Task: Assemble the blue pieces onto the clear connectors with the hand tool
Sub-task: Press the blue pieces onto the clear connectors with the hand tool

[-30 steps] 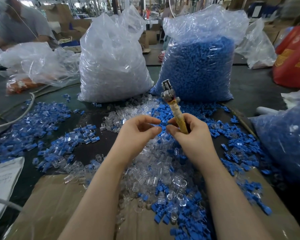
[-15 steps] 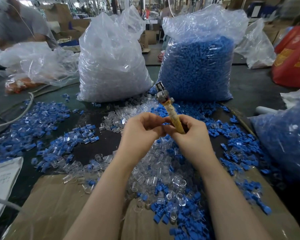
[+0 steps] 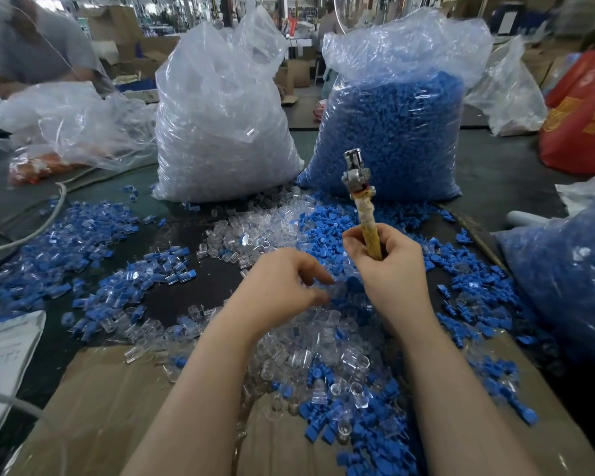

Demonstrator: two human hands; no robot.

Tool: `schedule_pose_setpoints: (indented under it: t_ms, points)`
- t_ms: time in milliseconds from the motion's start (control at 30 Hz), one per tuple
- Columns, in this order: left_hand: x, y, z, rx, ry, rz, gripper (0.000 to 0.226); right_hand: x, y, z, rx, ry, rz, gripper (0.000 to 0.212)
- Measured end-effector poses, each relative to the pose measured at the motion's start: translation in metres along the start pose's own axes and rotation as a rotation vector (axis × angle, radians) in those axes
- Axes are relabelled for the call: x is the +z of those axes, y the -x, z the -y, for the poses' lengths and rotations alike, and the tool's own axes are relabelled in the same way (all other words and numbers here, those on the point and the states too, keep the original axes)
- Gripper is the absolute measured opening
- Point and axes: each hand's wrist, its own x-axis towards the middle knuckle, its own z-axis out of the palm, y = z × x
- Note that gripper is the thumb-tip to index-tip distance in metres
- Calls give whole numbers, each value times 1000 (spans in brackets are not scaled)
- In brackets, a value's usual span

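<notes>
A second ago both hands met at the middle of the view, fingertips together round a small piece beside the tool shaft. Now they have parted. The left hand [image 3: 282, 286] has dropped toward 7 o'clock of the right and hangs over the loose heap of clear connectors [image 3: 310, 341], its fingers curled downward with thumb and fingertips close; whether it already pinches a piece I cannot tell, since motion blur hides the tips. The right hand [image 3: 389, 266] is wrapped round the yellow handle of the hand tool [image 3: 359, 197], whose metal head stands upright toward 12 o'clock, in front of the bag of blue pieces [image 3: 392, 132].

I judge that one join has just been finished or let go and the left hand is fetching the next part, so the cycle is restarting rather than ending.

Loose blue pieces [image 3: 327, 231] lie at 11 o'clock of the right hand and are strewn on toward 5 o'clock, mixed with the clear ones. Joined blue-and-clear parts [image 3: 110, 286] lie spread at 9 o'clock on the dark surface [image 3: 182, 293]. A bag of clear connectors [image 3: 220, 125] stands at 11 o'clock, touching the pile's far edge. Cardboard [image 3: 110, 407] lies under the forearms.
</notes>
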Motion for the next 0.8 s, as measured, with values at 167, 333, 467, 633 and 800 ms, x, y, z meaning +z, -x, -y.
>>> schedule_pose_setpoints:
  t_ms: [167, 333, 467, 633, 800]
  points:
    - [7, -1, -5, 117, -76, 23, 22, 2, 1, 1, -16, -1, 22, 18]
    - [13, -5, -3, 159, -154, -9, 16, 1, 1, 2, -19, -9, 26, 18]
    - [14, -5, -2, 73, 237, -158, 12, 0, 2, 6, -14, -57, 35, 18]
    - [5, -3, -4, -46, 905, -197, 12, 2, 3, 9, 14, -160, 33, 16]
    - [3, -3, -3, -35, 1181, -115, 20, 1, 4, 10, 8, -224, 26, 13]
